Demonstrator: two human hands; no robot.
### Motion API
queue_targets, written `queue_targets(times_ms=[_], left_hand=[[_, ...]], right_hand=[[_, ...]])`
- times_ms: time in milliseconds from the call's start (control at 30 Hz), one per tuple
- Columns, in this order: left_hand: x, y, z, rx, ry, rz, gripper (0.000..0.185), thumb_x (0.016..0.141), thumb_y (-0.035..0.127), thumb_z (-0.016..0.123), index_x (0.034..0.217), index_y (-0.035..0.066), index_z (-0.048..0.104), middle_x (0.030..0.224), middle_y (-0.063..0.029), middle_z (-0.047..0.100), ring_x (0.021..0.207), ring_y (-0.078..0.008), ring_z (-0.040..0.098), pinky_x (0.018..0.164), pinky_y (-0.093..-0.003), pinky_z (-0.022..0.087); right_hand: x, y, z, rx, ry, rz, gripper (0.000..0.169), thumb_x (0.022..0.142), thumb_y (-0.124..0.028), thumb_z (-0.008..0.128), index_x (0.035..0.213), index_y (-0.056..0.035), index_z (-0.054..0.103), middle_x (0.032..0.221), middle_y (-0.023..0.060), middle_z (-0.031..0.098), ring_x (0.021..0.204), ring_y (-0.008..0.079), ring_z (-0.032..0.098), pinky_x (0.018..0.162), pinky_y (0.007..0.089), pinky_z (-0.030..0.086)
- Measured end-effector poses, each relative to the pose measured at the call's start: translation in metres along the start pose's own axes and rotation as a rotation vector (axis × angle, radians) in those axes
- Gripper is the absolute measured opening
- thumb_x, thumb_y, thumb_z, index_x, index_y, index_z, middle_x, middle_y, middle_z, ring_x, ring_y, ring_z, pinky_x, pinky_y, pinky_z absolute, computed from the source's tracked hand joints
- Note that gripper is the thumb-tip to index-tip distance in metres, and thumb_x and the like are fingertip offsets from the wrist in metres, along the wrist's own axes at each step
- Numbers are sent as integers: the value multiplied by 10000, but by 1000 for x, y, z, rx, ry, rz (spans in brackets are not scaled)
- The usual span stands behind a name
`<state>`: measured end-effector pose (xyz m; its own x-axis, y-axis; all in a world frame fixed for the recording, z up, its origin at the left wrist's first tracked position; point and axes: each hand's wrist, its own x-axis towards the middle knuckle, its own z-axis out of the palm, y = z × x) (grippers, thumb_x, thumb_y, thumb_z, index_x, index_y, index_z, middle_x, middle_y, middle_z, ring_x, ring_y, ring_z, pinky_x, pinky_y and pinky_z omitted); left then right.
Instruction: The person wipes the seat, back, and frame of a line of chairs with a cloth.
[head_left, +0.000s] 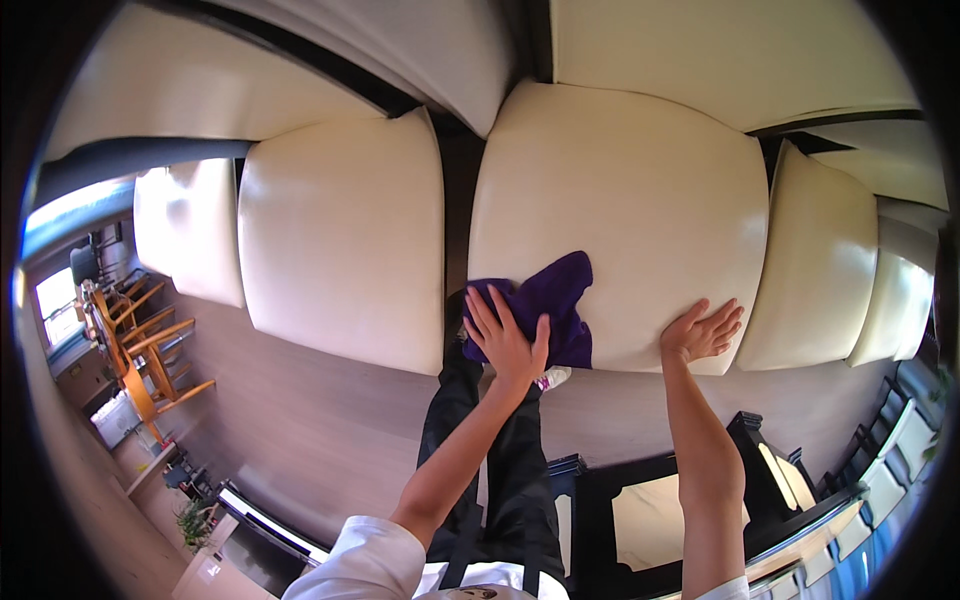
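My left hand (506, 343) lies palm down on a dark purple cloth (555, 307), holding it against a cream leather-look seat cushion (615, 195). The cloth is bunched at the cushion's front left corner, and part of it hangs over the front edge. My right hand (701, 331) rests on the same cushion near its front right corner, holding nothing, with its fingers somewhat spread. Both arms reach forward from white sleeves.
Another cream cushion (341, 247) sits to the left across a dark gap, and one more (814, 262) to the right. Cream backrests (735, 60) rise behind. Near my legs stands a black table with pale marbled panels (649, 521). Wooden chairs (150, 352) are far left.
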<state>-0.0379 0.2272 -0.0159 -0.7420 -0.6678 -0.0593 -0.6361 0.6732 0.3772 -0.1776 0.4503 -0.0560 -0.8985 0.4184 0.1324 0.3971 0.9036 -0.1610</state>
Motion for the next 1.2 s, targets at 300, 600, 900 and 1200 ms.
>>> queue_targets(times_ms=[300, 600, 900, 1200], left_hand=[[204, 85, 31, 38, -63, -176, 976, 883, 719, 370, 1496, -16, 176, 1530, -278, 192, 1425, -410, 177, 1063, -676, 168], [282, 110, 40, 85, -93, 66, 1059, 821, 785, 407, 1470, -36, 245, 1518, -219, 276, 1413, -343, 254, 1088, -601, 229], [74, 124, 6, 157, -556, 655, 1190, 664, 741, 604, 1483, -37, 230, 1577, -210, 150, 1471, -334, 111, 1154, -571, 11], [157, 153, 34, 52, -412, 913, 672, 917, 379, 491, 1474, 45, 319, 1542, -141, 300, 1420, -316, 278, 1150, -517, 163]], right_hand=[[-2, -1, 0, 28, 27, -19, 678, 970, -521, 316, 1500, -103, 257, 1581, 133, 190, 1450, 378, 136, 1130, 591, 86], [-1, -1, 1, 76, 2, -16, 704, 952, -509, 358, 1508, -94, 237, 1583, 152, 166, 1450, 405, 102, 1120, 614, 57], [4, 1, -2, 62, -18, 0, 710, 931, -469, 413, 1511, -103, 228, 1583, 143, 165, 1453, 398, 100, 1117, 623, 51], [1, 4, -2, 95, -13, -5, 722, 924, -485, 411, 1502, -87, 244, 1582, 159, 163, 1456, 408, 79, 1113, 628, 17]])
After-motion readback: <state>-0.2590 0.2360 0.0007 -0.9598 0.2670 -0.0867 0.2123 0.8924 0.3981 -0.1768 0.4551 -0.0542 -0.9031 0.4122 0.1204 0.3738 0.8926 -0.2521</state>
